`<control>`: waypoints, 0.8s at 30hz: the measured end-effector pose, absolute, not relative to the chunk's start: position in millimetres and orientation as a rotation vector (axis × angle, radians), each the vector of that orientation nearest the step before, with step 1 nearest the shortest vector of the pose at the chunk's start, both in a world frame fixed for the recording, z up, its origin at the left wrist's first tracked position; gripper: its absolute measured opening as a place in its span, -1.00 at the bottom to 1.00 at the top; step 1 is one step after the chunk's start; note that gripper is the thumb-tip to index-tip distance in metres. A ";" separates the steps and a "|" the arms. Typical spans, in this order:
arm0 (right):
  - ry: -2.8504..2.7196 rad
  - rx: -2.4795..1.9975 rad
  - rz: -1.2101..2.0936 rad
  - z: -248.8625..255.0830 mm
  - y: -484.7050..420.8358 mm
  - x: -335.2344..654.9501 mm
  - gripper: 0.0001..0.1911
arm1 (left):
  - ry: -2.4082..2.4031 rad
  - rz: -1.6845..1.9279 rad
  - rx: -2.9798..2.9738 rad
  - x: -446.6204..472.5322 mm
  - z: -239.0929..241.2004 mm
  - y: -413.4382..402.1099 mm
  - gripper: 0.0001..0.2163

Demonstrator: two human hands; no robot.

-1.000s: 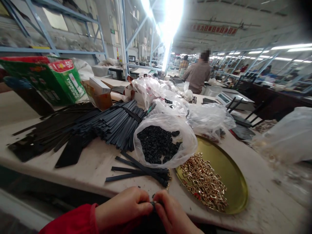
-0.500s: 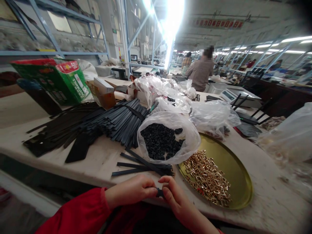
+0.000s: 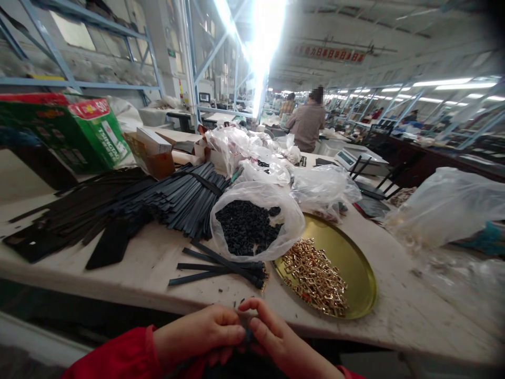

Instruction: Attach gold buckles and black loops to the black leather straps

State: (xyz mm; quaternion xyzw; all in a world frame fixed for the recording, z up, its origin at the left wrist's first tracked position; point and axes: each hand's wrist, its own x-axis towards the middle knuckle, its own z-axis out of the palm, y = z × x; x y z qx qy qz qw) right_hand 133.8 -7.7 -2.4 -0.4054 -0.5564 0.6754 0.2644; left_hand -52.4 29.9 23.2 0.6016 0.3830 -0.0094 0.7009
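Observation:
At the table's front edge my left hand (image 3: pixel 211 330) is closed, its thumb and fingers pressed on a short dark end of a black strap (image 3: pixel 248 337). My right hand (image 3: pixel 276 337) meets it from the other side, thumb against the same strap and index finger arched above. Most of the strap is hidden by my fingers. Just beyond lie several black straps (image 3: pixel 221 269) with gold metal at their right ends. A clear plastic bag (image 3: pixel 294 223) of small black loops (image 3: pixel 246 223) sits behind them. To the right, gold buckles (image 3: pixel 315 276) are heaped on a gold oval tray (image 3: pixel 361 279).
A big bundle of black straps (image 3: pixel 189 200) lies at left, near a green and red carton (image 3: pixel 98 137) and a small open box (image 3: pixel 160 158). More plastic bags (image 3: pixel 325 187) cover the back. A scale (image 3: pixel 359 158) stands behind. A person (image 3: pixel 305 126) is farther off.
My hands have moved slightly lower and closer together, and less of the strap shows between them. The whole scene has shifted left as the camera turned right.

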 end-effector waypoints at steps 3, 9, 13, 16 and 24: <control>-1.280 -1.073 1.827 -7.7 -5.0 130.9 -0.58 | 1.005 0.112 1.606 -49.2 31.6 25.5 -0.78; -1.301 -1.134 1.734 -7.6 -3.5 136.1 -0.58 | 1.160 0.148 2.129 -42.2 30.9 16.0 -0.86; -1.565 -1.148 1.610 -9.4 -10.7 140.6 -0.61 | 1.046 0.119 2.206 -39.6 19.7 11.8 -0.86; -1.657 -1.183 1.459 -15.0 -12.2 136.4 -0.64 | 1.041 0.115 2.216 -38.2 15.5 12.0 -0.88; -2.082 -1.385 0.557 -31.3 31.9 132.1 -0.79 | 1.367 0.222 2.467 -56.1 5.0 62.3 -0.82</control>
